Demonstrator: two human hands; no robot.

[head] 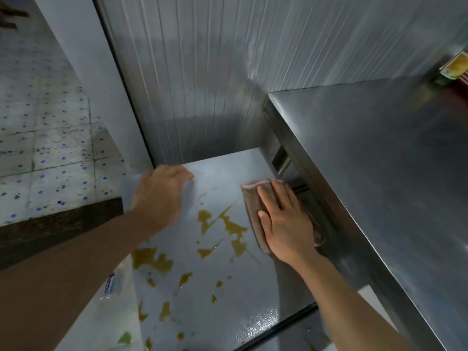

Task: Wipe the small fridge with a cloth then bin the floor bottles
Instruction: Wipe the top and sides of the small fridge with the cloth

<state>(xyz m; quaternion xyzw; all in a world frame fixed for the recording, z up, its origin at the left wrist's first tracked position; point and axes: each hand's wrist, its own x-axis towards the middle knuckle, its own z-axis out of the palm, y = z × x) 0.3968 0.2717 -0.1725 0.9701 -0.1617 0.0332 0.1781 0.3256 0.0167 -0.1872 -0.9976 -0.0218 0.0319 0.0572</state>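
Dim, cool light; glare on the fridge top's (263, 323) near edge; left hand (162, 193) motion-blurred; wide-angle bending at edges.

Pale grey fridge top (222, 173) with yellow-brown splashes (233, 228); cloth (255, 214) perhaps pinkish brown; blue-speckled floor tiles (50, 148)
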